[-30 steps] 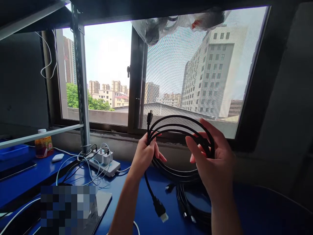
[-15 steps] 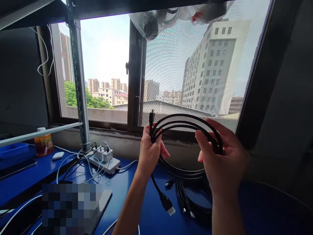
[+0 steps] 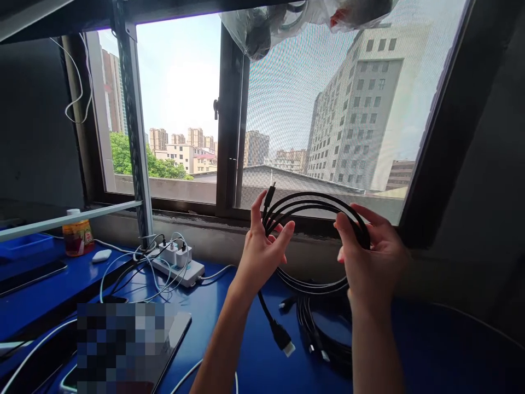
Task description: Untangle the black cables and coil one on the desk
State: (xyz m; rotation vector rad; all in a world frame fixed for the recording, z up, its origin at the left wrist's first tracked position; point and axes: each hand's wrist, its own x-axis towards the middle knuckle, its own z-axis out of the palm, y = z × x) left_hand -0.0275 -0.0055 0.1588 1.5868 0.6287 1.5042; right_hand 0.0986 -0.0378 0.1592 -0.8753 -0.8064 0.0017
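A black HDMI cable point(image 3: 362, 234), wound in several loops, is held up between my two hands in front of the window. My left hand point(image 3: 262, 249) has the left side of the coil in it, its index finger raised beside an upright plug point(image 3: 269, 197) and its thumb lifted off the loops. My right hand point(image 3: 371, 249) grips the right side, thumb in front and fingers behind. The cable's other plug point(image 3: 283, 338) dangles below my left hand over the blue table. More black cables point(image 3: 305, 323) lie coiled beneath, partly hidden by my right forearm.
On the table point(image 3: 254, 366) are a white power strip point(image 3: 186, 273) with chargers and tangled leads, a flat dark device point(image 3: 174, 334), a phone point(image 3: 33, 278), a white case point(image 3: 101, 255) and a bottle point(image 3: 77, 236). A metal shelf post point(image 3: 137, 137) rises at left.
The left index finger has straightened upward and the thumb has spread away from the loops. The upper plug now leans right. The whole view has shifted slightly.
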